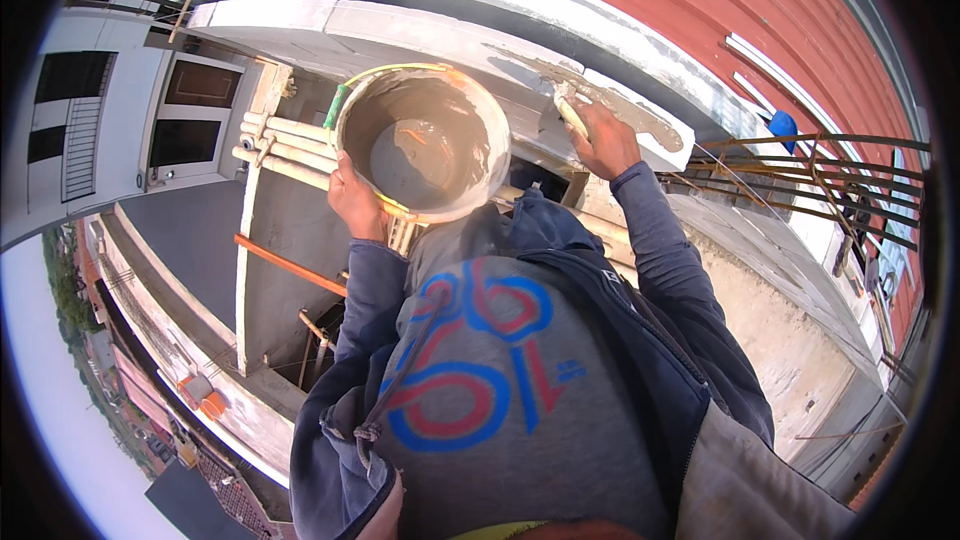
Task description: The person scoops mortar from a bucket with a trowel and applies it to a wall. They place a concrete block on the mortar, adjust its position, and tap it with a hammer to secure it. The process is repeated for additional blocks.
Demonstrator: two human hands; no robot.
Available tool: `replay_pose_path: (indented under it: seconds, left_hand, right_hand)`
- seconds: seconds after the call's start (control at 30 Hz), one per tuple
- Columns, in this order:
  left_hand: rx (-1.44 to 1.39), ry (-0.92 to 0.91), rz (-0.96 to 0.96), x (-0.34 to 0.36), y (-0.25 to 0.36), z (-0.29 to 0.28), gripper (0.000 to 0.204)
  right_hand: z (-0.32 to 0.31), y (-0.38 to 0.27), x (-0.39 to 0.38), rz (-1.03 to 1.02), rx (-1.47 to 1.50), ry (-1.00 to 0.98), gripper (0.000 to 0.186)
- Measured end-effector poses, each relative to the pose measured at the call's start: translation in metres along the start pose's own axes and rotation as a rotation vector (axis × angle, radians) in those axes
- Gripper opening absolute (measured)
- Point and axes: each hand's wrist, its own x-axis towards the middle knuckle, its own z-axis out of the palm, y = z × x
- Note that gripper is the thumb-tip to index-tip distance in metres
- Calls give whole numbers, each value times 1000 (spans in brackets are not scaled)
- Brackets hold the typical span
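My left hand (356, 202) grips the near left rim of a round bucket (483, 155), tilted so that its inside faces up at me. Grey wet mortar (420, 162) coats its walls and bottom. A yellow wire handle with a green grip (337, 106) lies along the bucket's left side. To the right, my right hand (606, 143) is closed round the pale handle of a trowel (571, 116). The trowel's blade is mostly hidden behind the hand and against the wall. Fresh mortar (640, 118) is smeared along the face of the pale block ledge (430, 38) just beyond it.
Bamboo poles (290, 145) run beneath the bucket, beside a drop to lower levels on the left. A red corrugated roof (690, 10) rises beyond the ledge. Bare rusty rebar (840, 175) juts out at the right. An orange bar (290, 265) slants at the lower left.
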Motion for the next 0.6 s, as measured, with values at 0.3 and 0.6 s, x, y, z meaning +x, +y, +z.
replay_pose_path:
  seconds: [0.3,0.6]
  left_hand:
    - [410,-309,376,-12,62,54,57]
    - [388,-299,499,1,97,34,51]
  right_hand:
    - [58,-123,44,-104,-195,-149,50]
    - [19,-186,30,-151,103,-291,61]
